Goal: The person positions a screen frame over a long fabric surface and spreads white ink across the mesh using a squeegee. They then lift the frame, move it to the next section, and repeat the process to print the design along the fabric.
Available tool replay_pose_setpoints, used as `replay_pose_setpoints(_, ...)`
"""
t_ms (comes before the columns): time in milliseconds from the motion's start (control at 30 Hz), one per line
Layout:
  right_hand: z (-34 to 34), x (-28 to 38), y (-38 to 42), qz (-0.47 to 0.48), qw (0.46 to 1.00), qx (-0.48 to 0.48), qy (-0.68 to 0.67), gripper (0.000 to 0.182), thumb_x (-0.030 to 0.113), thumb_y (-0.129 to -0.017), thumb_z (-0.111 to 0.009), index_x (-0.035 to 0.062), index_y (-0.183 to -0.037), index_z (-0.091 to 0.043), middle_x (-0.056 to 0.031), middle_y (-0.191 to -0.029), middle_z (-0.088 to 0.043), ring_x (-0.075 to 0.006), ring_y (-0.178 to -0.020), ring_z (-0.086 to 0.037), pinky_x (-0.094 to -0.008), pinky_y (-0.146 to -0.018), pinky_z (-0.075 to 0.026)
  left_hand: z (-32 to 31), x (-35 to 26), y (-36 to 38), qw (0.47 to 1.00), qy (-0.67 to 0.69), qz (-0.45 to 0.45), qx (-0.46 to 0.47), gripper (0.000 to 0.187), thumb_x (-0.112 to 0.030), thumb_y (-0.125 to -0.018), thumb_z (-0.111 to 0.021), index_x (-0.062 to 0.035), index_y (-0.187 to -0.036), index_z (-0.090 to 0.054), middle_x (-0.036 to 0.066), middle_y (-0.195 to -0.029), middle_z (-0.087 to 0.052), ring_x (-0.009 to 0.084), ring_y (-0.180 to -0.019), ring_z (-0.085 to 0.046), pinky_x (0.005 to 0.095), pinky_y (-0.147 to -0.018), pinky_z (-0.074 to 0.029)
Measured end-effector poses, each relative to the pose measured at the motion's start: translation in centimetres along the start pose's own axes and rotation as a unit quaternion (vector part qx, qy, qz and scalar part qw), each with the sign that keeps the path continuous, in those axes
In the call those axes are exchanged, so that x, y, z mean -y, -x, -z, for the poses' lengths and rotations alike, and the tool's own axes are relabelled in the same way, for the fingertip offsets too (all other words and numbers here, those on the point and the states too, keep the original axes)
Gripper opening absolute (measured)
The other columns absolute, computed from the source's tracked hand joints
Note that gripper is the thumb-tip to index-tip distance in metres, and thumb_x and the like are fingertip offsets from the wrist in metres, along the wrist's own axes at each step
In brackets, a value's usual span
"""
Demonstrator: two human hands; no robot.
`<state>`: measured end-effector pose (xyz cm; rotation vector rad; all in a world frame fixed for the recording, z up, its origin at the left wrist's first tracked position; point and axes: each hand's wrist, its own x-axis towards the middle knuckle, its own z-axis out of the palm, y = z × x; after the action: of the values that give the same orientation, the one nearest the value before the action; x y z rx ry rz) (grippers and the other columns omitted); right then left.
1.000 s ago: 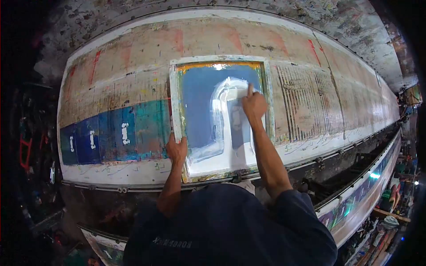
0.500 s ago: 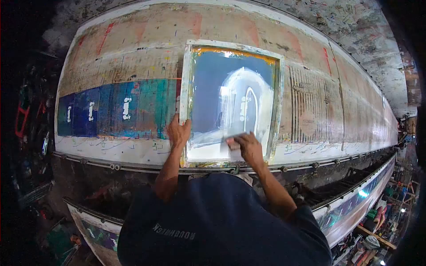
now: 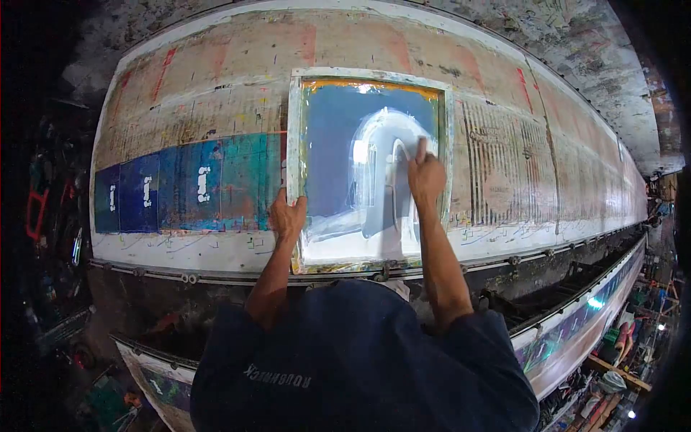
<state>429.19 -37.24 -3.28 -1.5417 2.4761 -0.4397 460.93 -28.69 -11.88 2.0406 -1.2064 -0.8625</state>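
A wooden screen printing frame (image 3: pixel 374 75) lies on a long printing table. Its blue-grey mesh (image 3: pixel 327 151) carries smeared white ink (image 3: pixel 338 243) along the near side and in a curved streak up to the upper right. My left hand (image 3: pixel 288 216) is closed on the frame's lower left side. Over the right part of the mesh, my right hand (image 3: pixel 427 176) is closed on a small squeegee (image 3: pixel 422 149), mostly hidden by the fingers. A small white print opening shows faintly under the ink.
Left of the frame, blue, purple and green printed panels (image 3: pixel 183 180) bear white marks. The long table (image 3: pixel 497 43) stretches far to the right, with a metal rail (image 3: pixel 216 277) along its near edge. Another table (image 3: pixel 561 342) stands behind me, with clutter at lower right.
My right hand has swept the squeegee from the near part of the mesh up to its right side, spreading white ink. My left hand stays on the frame.
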Motion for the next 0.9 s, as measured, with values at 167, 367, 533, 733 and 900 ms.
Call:
replay_pose_setpoints(167,-0.3,-1.5,-2.3,0.317,0.947,0.017,-0.046,0.028,0.005,-0.086,-0.059,0.0086,-0.108,-0.076,-0.0127,-0.107,-0.074,-0.0372,-0.104,-0.067,-0.0527,-0.103,-0.047,0.2,-0.6,0.3,0.998,0.063,-0.016,-0.017,0.039,-0.017,-0.083,-0.068,0.0024,-0.117,-0.067,0.021,-0.101,-0.075,0.0356,-0.09,-0.073,0.0461,-0.082,-0.055)
replay_pose_setpoints(367,-0.2,-10.0,11.0,0.339,0.934,0.111,-0.029,0.041,-0.006,-0.08,-0.06,0.0098,-0.115,-0.075,-0.0102,-0.113,-0.071,-0.0336,-0.11,-0.066,-0.0567,-0.12,-0.035,-0.4,0.2,0.2,0.999,0.039,-0.009,-0.03,0.033,-0.02,-0.081,-0.07,-0.0012,-0.109,-0.071,0.019,-0.093,-0.075,0.0352,-0.085,-0.073,0.0457,-0.079,-0.055)
replay_pose_setpoints(533,1.2,-12.5,15.7,0.15,0.968,0.13,-0.155,0.034,-0.009,-0.077,-0.066,0.0017,-0.109,-0.072,-0.0175,-0.107,-0.072,-0.0363,-0.1,-0.069,-0.0412,-0.09,-0.056,-0.7,1.1,-0.3,0.999,0.031,-0.006,-0.013,0.036,-0.023,-0.081,-0.071,-0.0035,-0.111,-0.071,0.019,-0.098,-0.076,0.036,-0.091,-0.073,0.0461,-0.082,-0.055)
replay_pose_setpoints(733,-1.9,-6.5,2.5,0.009,0.997,-0.05,0.055,0.041,0.037,-0.09,-0.069,-0.0034,-0.098,-0.07,-0.0234,-0.092,-0.068,-0.0407,-0.087,-0.068,-0.0517,-0.08,-0.053,-1.3,1.7,-0.4,1.0,-0.001,0.01,-0.019,0.036,-0.024,-0.081,-0.072,-0.0071,-0.113,-0.071,0.018,-0.099,-0.076,0.0376,-0.092,-0.073,0.0474,-0.082,-0.055)
replay_pose_setpoints(900,0.1,-2.7,-5.3,0.23,0.973,-0.019,0.006,0.032,0.009,-0.089,-0.065,0.0064,-0.12,-0.072,-0.0176,-0.105,-0.069,-0.0379,-0.1,-0.066,-0.0468,-0.085,-0.055,-0.7,1.1,-0.2,1.0,-0.003,0.014,-0.008,0.038,-0.017,-0.081,-0.071,0.0005,-0.115,-0.069,0.019,-0.099,-0.076,0.0321,-0.089,-0.075,0.043,-0.081,-0.056)
